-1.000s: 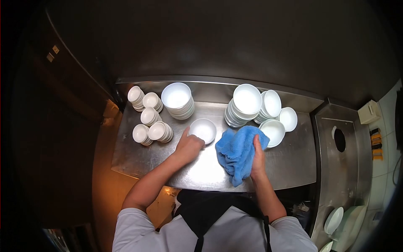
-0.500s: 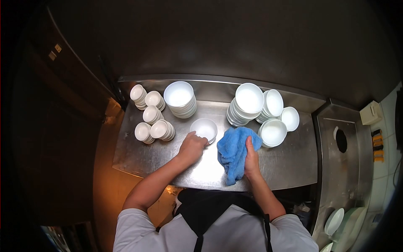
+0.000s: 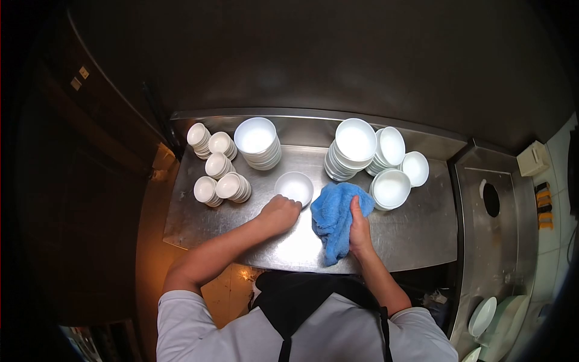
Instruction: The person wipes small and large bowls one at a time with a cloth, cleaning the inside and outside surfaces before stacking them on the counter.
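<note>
A white bowl [image 3: 294, 186] sits mouth up near the middle of the steel counter. My left hand [image 3: 281, 215] is closed at its near rim, knuckles up, and the fingertips are mostly hidden behind the hand. To the right, my right hand [image 3: 360, 231] grips a bunched blue towel [image 3: 335, 218], its thumb lying over the cloth. The towel hangs just right of the bowl, in front of the tall stack of white bowls [image 3: 354, 142]. Another bowl stack [image 3: 257, 137] stands behind and left of the single bowl.
Several stacks of small white cups [image 3: 229, 186] stand on the left of the counter [image 3: 410, 241]. More white bowls [image 3: 391, 188] are grouped at the right. A raised steel edge runs along the back. Beyond the right side is a steel unit with a round hole [image 3: 491, 200].
My left hand has turned and its fingers have curled in at the bowl's near rim, the elbow swinging left. The bowl has shifted only slightly. The towel and right hand have hardly moved.
</note>
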The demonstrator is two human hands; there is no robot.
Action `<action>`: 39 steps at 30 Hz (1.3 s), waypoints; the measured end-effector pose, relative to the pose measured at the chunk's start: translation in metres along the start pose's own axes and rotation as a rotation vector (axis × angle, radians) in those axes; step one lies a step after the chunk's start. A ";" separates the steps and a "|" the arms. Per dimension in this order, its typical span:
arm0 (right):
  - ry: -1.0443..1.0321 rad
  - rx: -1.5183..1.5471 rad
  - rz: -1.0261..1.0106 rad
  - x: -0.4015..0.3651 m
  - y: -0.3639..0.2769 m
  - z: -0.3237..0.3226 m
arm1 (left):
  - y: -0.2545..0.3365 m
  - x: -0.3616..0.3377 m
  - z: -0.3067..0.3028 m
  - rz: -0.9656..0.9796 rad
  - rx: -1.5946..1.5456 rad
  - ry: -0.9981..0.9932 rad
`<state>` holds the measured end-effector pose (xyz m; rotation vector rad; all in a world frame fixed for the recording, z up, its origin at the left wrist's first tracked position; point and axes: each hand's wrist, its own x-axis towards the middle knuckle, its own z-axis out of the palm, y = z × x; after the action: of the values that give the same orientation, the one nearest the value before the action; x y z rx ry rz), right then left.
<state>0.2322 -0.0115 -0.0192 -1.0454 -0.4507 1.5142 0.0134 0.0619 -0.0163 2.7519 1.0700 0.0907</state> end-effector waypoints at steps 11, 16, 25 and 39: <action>0.040 -0.219 -0.218 0.003 0.023 -0.015 | 0.012 -0.005 -0.026 -0.332 -0.563 0.290; -0.046 -1.210 -1.067 -0.019 -0.001 0.062 | 0.066 -0.020 -0.017 -0.259 -0.765 0.381; 0.013 -0.491 -0.718 0.008 0.036 0.056 | 0.079 -0.013 -0.012 -0.420 -1.380 0.752; -0.153 0.008 0.020 0.013 -0.044 0.050 | 0.042 -0.034 -0.022 -0.157 -1.811 0.531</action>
<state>0.2187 0.0244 0.0359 -0.9342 -0.5417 1.6192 0.0129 0.0120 0.0133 0.9772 0.6040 1.1217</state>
